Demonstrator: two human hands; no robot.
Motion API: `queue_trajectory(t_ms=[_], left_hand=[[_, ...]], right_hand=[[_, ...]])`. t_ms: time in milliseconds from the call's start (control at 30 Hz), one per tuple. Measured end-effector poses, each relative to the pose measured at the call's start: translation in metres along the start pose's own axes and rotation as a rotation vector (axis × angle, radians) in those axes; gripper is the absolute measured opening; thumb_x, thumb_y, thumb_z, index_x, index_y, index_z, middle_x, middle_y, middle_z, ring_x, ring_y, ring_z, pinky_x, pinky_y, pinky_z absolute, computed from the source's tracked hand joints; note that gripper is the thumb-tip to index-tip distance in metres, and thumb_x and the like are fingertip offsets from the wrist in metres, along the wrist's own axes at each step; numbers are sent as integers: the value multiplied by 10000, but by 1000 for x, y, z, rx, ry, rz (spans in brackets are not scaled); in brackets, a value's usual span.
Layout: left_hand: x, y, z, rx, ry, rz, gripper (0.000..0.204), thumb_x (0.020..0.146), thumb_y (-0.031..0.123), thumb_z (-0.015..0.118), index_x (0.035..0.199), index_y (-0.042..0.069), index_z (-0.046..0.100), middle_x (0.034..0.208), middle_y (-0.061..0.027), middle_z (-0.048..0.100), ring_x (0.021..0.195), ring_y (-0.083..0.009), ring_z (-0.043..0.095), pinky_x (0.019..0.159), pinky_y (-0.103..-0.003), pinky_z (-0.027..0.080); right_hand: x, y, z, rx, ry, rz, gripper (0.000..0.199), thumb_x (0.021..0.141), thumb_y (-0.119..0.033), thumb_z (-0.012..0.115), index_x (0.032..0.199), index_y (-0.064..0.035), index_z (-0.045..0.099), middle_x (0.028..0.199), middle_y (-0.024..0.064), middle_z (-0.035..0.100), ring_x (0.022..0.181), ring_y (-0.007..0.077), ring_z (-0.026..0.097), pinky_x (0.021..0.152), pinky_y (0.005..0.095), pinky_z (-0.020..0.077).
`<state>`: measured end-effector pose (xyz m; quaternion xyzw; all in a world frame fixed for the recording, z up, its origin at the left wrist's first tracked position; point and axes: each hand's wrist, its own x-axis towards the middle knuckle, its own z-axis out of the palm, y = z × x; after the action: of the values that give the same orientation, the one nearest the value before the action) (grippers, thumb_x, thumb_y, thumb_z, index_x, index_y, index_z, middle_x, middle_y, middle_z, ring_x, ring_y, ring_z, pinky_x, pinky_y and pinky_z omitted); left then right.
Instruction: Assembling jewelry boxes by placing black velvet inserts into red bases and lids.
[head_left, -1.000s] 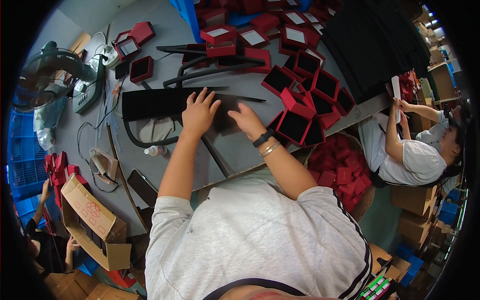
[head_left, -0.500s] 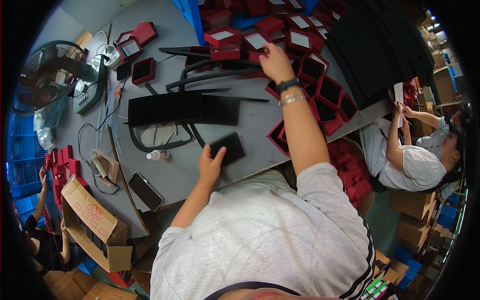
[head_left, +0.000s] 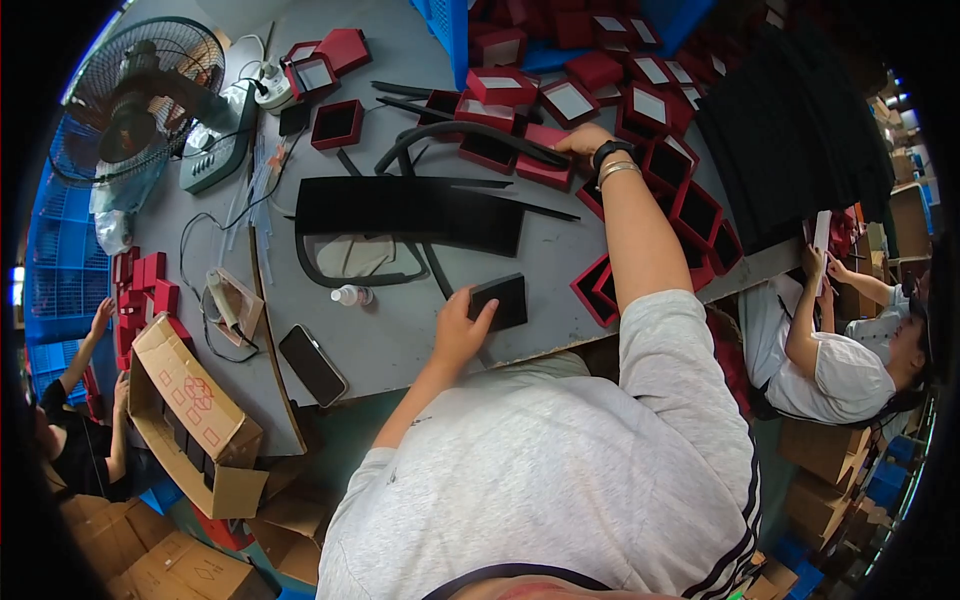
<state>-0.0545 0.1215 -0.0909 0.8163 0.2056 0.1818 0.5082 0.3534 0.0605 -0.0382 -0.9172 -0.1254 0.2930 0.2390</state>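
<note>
My left hand (head_left: pixel 461 330) is closed on a black rectangular block (head_left: pixel 503 301) near the table's front edge, thumb along its side. Farther off, my right hand (head_left: pixel 586 145), with a dark wristband and a bracelet on its wrist, has its fingers curled at the right end of a red box (head_left: pixel 545 172). The fingertips are partly hidden. Between the hands lies a wide black strip (head_left: pixel 400 215), with narrow black strips (head_left: pixel 440 130) curving around and beyond it. Open red boxes with black insides (head_left: pixel 662 165) crowd the area right of my right forearm.
A blue crate (head_left: pixel 440 35) and more red boxes (head_left: pixel 595 68) fill the back. Stacked black sheets (head_left: pixel 795 120) stand at the right. A small white bottle (head_left: pixel 352 295), a phone (head_left: pixel 313 365), a fan (head_left: pixel 140 100) and a carton (head_left: pixel 190 400) are leftward. Co-workers sit on both sides.
My right hand has come down onto a red box from above the pile. The left hand still holds the black block. The whole view has shifted slightly.
</note>
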Motion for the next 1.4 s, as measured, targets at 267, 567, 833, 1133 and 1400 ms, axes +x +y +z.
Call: queue_trajectory(t_ms=[267,567,833,1133,1400], left_hand=[[-5,-4,-3,-199,-7,-53,349,905,248,693,1107,-22,606,923,-184,683,780,-266,661,709,-332,512],[-11,27,-26,-821,432,-199,249,999,193,587,1169,14,550,1081,-44,631,959,-110,571,881,-257,453],[-9,52,-14,-495,-151,-255,420,926,233,680,1266,16,561,1135,-111,664,1054,-216,595,935,-316,456],[16,26,-3,391,-441,363,1196,595,356,890,1538,69,213,1509,-165,342,1381,-346,351,1104,-554,253],[-13,29,32,385,-101,234,1079,618,328,860,1497,47,299,1388,-210,391,1245,-420,401,1059,-522,292]], right_hand=[[-172,-28,-1,-181,677,-829,340,696,-2,664,1033,-34,631,1041,136,621,1036,354,559,903,429,462],[-295,64,106,-266,516,-1090,360,701,-21,699,1049,-78,625,1053,59,605,1053,317,542,910,404,460],[-307,88,159,372,169,-624,450,844,-163,748,1229,-16,567,1151,143,624,1130,248,571,969,354,454],[-304,84,151,568,306,-297,360,908,-145,671,1195,10,519,823,147,707,687,221,684,597,326,514],[-301,70,160,-50,429,-481,452,912,-290,641,1270,-29,551,1184,173,597,1063,334,582,882,411,487]])
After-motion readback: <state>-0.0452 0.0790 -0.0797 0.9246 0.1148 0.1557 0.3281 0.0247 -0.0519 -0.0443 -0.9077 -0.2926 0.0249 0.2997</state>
